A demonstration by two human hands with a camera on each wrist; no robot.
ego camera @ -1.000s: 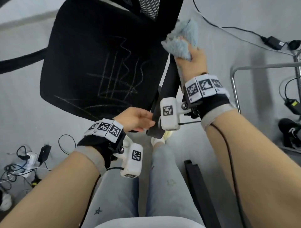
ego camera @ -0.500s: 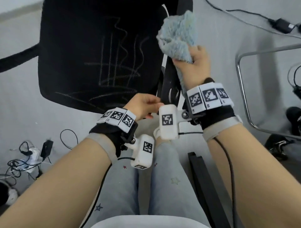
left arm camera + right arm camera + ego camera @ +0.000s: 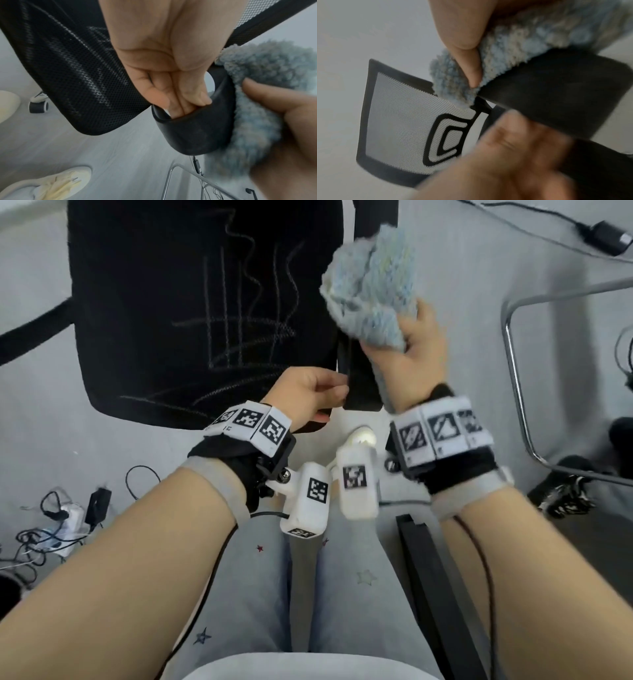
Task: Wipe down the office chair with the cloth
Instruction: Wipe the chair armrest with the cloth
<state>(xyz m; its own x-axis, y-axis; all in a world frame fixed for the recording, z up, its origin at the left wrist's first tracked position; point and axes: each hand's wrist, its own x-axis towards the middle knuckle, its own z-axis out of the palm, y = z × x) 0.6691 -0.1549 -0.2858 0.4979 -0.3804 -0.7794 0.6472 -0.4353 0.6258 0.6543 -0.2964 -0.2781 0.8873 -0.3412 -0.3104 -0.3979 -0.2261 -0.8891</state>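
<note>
The black office chair's seat (image 3: 205,313), marked with pale scribbles, lies ahead of me. My left hand (image 3: 325,400) grips the front end of its black armrest (image 3: 359,392); in the left wrist view the fingers (image 3: 178,104) hook over the curved armrest tip (image 3: 193,132). My right hand (image 3: 418,347) holds a bunched, fluffy blue cloth (image 3: 373,289) and presses it against the armrest's right side. The right wrist view shows the cloth (image 3: 513,54) wrapped over the armrest (image 3: 565,94), with the mesh backrest (image 3: 399,121) behind.
Cables and a power strip (image 3: 61,515) lie on the floor at left. A charger (image 3: 606,237) sits at top right. A metal tube frame (image 3: 510,364) and shoes (image 3: 561,491) stand at right. A black bar (image 3: 431,594) runs beside my right leg. A caster (image 3: 38,104) shows under the seat.
My right hand has slid the cloth along the armrest towards its front end and my left hand. The left hand has kept its grip there. The chair now looks closer.
</note>
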